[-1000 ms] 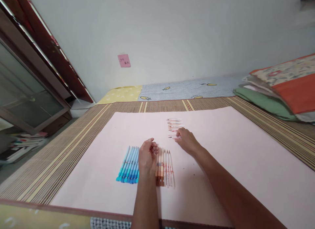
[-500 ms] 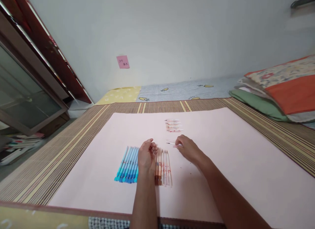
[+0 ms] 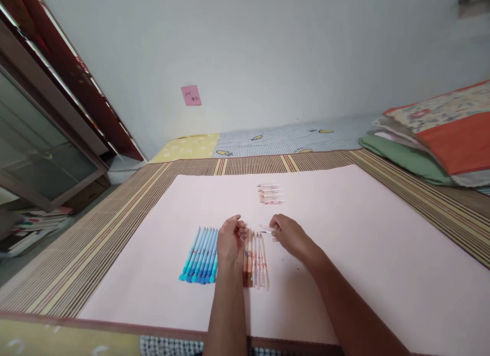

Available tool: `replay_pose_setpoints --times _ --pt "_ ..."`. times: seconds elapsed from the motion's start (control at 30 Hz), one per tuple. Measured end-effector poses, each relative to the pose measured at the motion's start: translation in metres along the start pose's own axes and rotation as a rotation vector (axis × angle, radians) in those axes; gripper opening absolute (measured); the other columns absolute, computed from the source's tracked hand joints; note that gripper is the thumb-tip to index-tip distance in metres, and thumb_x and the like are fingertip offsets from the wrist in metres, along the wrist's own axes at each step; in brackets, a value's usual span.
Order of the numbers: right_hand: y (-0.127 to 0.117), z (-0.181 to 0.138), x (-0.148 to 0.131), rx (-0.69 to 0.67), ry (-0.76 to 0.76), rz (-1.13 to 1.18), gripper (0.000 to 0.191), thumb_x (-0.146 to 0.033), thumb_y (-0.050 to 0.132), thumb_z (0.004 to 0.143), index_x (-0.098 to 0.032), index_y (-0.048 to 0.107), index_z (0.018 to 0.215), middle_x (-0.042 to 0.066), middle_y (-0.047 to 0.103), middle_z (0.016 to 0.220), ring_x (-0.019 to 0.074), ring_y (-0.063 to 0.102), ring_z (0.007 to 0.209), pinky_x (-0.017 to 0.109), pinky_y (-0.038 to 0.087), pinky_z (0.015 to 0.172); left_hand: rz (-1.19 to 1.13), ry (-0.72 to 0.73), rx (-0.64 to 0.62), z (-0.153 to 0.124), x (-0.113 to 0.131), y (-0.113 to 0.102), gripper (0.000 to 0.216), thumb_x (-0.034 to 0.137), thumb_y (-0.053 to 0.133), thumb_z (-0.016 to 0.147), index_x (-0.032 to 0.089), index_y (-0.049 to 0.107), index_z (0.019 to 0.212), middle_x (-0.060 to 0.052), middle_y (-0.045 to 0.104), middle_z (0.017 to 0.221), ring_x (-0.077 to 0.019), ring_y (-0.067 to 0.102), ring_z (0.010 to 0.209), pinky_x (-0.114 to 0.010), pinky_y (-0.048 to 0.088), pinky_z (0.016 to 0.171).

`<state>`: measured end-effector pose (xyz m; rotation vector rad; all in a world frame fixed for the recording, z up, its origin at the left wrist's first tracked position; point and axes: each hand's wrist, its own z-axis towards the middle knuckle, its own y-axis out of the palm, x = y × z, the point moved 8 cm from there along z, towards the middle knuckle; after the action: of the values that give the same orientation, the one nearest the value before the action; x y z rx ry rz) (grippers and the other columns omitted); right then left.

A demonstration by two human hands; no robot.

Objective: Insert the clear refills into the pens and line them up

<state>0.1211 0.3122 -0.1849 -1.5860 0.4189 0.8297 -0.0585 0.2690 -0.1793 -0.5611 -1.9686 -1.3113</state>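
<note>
My left hand (image 3: 231, 239) rests with curled fingers between blue pens and brown pens, covering part of both groups; nothing shows in it. The blue pens (image 3: 199, 255) lie side by side, tips away from me. Right of my wrist are the brown pens (image 3: 248, 261), then several pale, clear-barrelled pens (image 3: 261, 261) in line. My right hand (image 3: 287, 234) pinches a thin pale pen (image 3: 267, 232) with a dark tip pointing left, just beyond the tips of the clear-barrelled row. Farther back, a stack of similar pale pens (image 3: 270, 194) lies crosswise.
A large pink sheet (image 3: 153, 274) covers the striped mat (image 3: 107, 218). Folded bedding (image 3: 444, 136) is piled at the right. A pink note (image 3: 191, 95) sticks to the wall. Tiny dark specks (image 3: 297, 269) dot the sheet near my right forearm.
My right hand has come slightly toward me with the pale pen, closer to the clear-barrelled row. My left hand stays nearly still; the view has shifted a little.
</note>
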Motion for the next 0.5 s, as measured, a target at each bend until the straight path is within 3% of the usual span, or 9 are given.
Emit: replay_pose_setpoints --times 0.33,0.5 --pt "-0.022 -0.013 0.004 -0.007 -0.042 -0.147 0.024 -0.002 0.046 0.075 -0.018 0.064 0.08 0.006 0.062 0.091 0.0173 0.055 0.078 0.028 0.039 0.071 0.101 0.009 -0.066 -0.004 -0.009 0.008 0.033 0.032 0.079 0.067 0.014 0.062 0.089 0.003 0.062 0.061 -0.0085 0.058 0.051 -0.018 0.04 0.048" --pt "-0.039 -0.014 0.004 0.006 -0.083 -0.015 0.026 -0.011 0.048 0.081 -0.019 0.072 0.087 0.007 0.064 0.092 0.0188 0.058 0.084 0.03 0.042 0.076 0.188 0.005 -0.084 -0.005 -0.017 0.014 0.034 0.036 0.08 0.068 0.013 0.063 0.088 0.002 0.064 0.065 -0.0081 0.057 0.052 -0.019 0.038 0.049"
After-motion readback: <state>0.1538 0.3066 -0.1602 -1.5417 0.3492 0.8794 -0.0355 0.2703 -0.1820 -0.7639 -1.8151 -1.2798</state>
